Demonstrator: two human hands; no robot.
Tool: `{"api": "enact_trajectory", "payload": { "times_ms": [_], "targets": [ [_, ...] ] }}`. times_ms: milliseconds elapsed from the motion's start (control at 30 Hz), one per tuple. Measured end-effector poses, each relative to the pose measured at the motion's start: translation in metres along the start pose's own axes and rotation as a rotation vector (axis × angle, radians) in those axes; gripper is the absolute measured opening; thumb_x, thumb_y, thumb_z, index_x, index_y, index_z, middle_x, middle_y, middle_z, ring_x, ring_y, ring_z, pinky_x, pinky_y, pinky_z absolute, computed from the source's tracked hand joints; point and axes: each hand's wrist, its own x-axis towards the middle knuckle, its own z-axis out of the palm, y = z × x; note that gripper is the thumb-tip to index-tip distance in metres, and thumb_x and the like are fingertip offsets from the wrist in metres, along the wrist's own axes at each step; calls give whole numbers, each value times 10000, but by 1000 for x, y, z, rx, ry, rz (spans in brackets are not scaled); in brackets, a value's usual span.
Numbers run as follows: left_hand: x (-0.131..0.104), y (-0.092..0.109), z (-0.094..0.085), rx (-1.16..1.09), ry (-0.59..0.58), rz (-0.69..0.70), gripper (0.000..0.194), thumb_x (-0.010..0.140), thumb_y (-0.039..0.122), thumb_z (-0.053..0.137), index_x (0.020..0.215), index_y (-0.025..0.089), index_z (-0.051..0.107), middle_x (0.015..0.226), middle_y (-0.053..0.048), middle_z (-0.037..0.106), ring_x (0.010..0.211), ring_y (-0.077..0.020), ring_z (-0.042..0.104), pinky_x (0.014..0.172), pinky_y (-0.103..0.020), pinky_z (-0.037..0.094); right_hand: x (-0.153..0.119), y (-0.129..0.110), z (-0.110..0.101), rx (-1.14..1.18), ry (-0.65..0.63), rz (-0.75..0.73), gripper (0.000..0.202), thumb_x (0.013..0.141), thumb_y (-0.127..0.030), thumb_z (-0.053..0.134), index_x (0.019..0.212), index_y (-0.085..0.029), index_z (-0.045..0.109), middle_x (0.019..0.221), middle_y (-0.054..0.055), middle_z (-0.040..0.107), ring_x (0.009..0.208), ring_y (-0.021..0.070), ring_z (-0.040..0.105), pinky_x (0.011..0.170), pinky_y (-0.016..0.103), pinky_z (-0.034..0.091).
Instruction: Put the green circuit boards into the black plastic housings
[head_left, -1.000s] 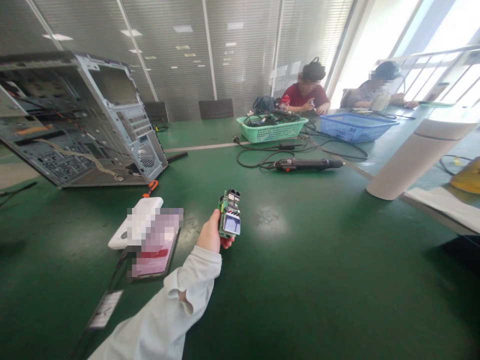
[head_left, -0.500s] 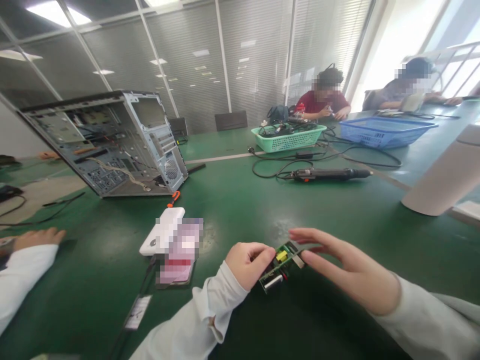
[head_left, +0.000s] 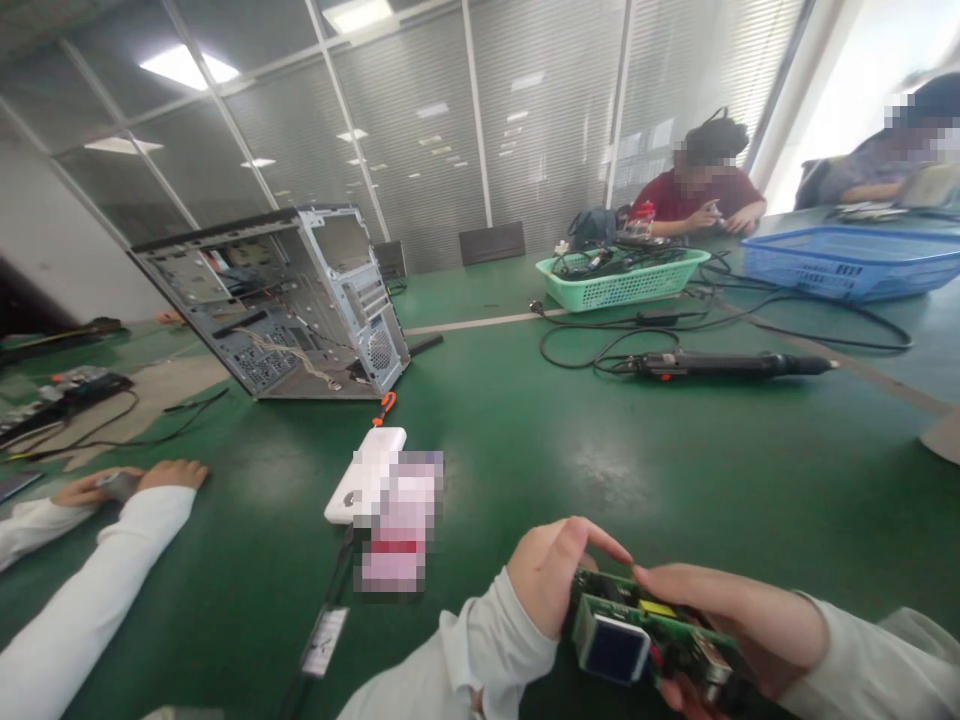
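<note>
Between both hands, close to me at the lower right, is a green circuit board assembly (head_left: 667, 612) with a small dark screen in a white frame, a yellow part and a metal connector. My left hand (head_left: 551, 570) grips its left end, fingers curled over the top edge. My right hand (head_left: 757, 610) holds the right end, with fingers along the top and fingertips showing beneath. A white power bank (head_left: 367, 470) and a pink, blurred phone-like object (head_left: 405, 530) lie left of my hands.
An open computer case (head_left: 300, 310) stands at left. A black electric screwdriver (head_left: 727, 364) lies across the table with its cable. Behind it are a green basket (head_left: 626, 292) of cables and a blue basket (head_left: 840, 280). A co-worker's hands (head_left: 142, 482) rest at far left; two people sit across.
The board has come nearer to me and turned, so its screen faces me. My right hand has closed onto it. The view has swung left, and more of the co-worker's arms shows.
</note>
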Motion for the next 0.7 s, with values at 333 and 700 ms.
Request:
{"api": "enact_trajectory", "payload": {
  "times_ms": [333, 700],
  "targets": [
    [16, -17, -8, -242, 167, -68, 595, 790, 644, 310, 861, 120, 581, 393, 45, 437, 333, -74, 356, 364, -201, 262, 10, 3, -22, 254, -37, -146, 439, 830, -532, 479, 854, -105, 580, 597, 45, 575, 533, 163, 612, 512, 214, 473],
    [21, -13, -17, -277, 321, -51, 484, 762, 572, 428, 830, 121, 589, 417, 50, 466, 340, -56, 364, 361, -173, 252, 10, -5, -15, 165, 101, -292, 475, 794, -544, 596, 962, -104, 538, 941, 101, 605, 712, 169, 639, 588, 208, 497]
  ]
}}
